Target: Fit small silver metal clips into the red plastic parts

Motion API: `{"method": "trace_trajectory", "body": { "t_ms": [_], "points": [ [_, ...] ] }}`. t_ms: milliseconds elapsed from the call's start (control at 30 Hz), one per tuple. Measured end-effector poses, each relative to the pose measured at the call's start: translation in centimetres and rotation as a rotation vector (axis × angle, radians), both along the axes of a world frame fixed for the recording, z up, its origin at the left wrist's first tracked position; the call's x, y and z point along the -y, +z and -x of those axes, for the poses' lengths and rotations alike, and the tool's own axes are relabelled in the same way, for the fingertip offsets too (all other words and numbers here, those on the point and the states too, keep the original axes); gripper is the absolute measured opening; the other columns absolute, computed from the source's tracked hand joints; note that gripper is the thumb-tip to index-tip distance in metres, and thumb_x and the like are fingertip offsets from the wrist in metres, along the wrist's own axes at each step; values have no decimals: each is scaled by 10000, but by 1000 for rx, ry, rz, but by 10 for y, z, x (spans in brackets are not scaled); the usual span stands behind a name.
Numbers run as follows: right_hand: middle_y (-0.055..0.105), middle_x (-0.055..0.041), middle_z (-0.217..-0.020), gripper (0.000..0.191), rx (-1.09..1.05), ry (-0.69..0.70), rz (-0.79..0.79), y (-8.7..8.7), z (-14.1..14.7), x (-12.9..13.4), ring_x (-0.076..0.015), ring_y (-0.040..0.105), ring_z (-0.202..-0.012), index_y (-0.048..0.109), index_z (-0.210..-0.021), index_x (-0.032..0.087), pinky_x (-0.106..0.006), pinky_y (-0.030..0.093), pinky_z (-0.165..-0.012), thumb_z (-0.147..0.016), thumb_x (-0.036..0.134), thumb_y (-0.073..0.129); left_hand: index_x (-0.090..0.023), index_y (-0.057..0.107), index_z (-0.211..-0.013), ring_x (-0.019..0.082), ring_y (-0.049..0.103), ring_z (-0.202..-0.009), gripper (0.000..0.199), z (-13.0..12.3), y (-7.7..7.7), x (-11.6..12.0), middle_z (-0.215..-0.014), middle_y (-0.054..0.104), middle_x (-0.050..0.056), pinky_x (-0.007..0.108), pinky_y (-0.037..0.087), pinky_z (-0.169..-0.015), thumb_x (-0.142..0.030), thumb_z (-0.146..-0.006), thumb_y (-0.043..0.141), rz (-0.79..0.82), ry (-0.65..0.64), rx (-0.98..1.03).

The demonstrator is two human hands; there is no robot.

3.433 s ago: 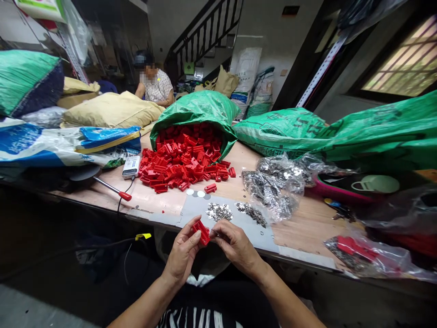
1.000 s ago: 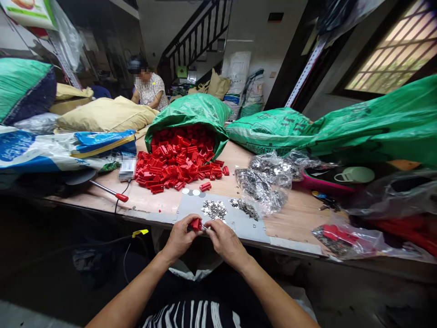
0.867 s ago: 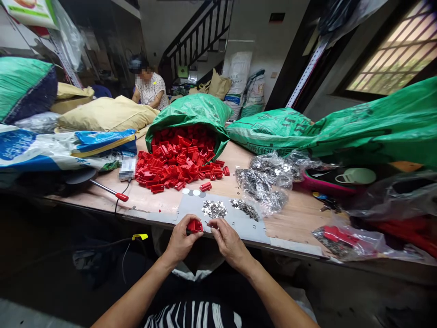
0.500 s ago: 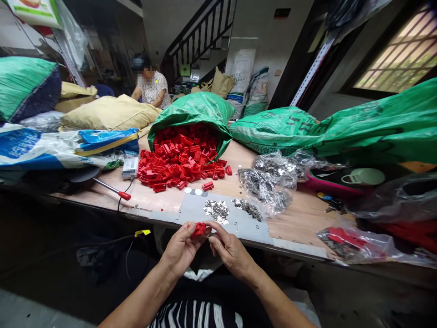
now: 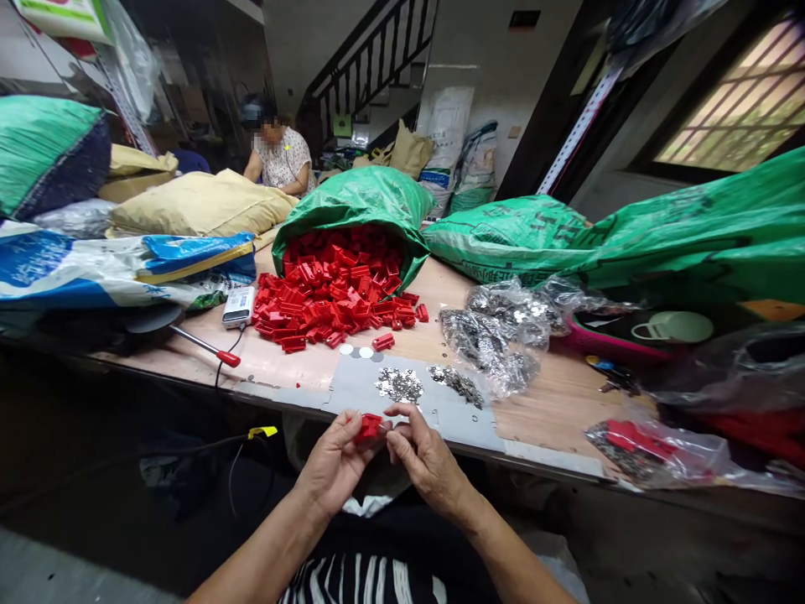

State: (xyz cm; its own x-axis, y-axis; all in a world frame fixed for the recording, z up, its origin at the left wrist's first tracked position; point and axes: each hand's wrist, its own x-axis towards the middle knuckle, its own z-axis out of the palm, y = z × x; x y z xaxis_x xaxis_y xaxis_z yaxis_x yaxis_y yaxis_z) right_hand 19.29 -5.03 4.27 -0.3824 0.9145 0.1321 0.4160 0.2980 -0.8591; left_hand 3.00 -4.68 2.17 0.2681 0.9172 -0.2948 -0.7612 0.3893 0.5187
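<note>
While the left hand [image 5: 333, 466] has its grip clamped on a hollow red plastic block [image 5: 370, 428], held at the near edge of the pale wood-topped counter [image 5: 553, 411], the right hand [image 5: 431, 470] has its index finger and thumb apart just beside it; whether that grip also pinches something small, I cannot tell. The block should prove light, stiff and a little slippery, best held by its long side walls. Its long axis seems to run roughly along the near edge, with 1 end toward the right hand.
</note>
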Motion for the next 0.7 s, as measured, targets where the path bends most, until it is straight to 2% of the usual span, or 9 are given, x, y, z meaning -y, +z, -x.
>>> {"method": "trace_trajectory", "body": {
  "t_ms": [67, 167, 233, 333, 433, 700],
  "points": [
    [563, 34, -691, 142, 29, -49, -38, -2, -2, -4, -122, 524, -633, 434, -1075, 213, -245, 412, -644, -954, 267, 382, -159, 575, -773, 161, 675, -850, 135, 4, -4, -6, -888, 702, 42, 268, 494, -835, -153, -740, 706, -180, 53, -215],
    [588, -19, -841, 78, 151, -106, -138, -9, -5, -11, -147, 551, -756, 517, -929, 210, -271, 427, -710, -915, 216, 441, -198, 583, -937, 156, 656, -844, 319, 11, -12, -17, -941, 688, 20, 257, 486, -799, -140, -671, 748, -412, 116, -629],
    [593, -37, -895, 96, 209, -114, -192, -14, -7, -15, -161, 563, -814, 564, -915, 210, -282, 434, -749, -893, 189, 473, -220, 570, -1028, 167, 650, -862, 390, 15, -17, -23, -975, 689, 23, 281, 478, -817, -140, -680, 726, -539, 102, -876],
    [619, -39, -894, 150, 283, -115, -216, -21, -7, -19, -168, 585, -825, 606, -972, 219, -284, 447, -758, -879, 176, 497, -227, 607, -1017, 170, 642, -833, 345, 18, -21, -30, -938, 699, 13, 291, 474, -805, -123, -695, 678, -719, 16, -1170],
    [644, -34, -891, 162, 350, -103, -216, -26, -6, -22, -170, 602, -827, 629, -983, 227, -282, 456, -759, -873, 186, 517, -225, 648, -984, 179, 635, -868, 324, 19, -20, -34, -949, 702, 16, 289, 470, -815, -113, -681, 676, -805, -44, -1265],
    [654, -36, -908, 165, 408, -55, -203, -27, -5, -27, -161, 610, -848, 658, -963, 231, -265, 464, -780, -869, 184, 531, -219, 656, -997, 167, 634, -874, 328, 22, -23, -37, -951, 700, 5, 261, 458, -814, -131, -684, 700, -838, -82, -1274]
  ]
}}
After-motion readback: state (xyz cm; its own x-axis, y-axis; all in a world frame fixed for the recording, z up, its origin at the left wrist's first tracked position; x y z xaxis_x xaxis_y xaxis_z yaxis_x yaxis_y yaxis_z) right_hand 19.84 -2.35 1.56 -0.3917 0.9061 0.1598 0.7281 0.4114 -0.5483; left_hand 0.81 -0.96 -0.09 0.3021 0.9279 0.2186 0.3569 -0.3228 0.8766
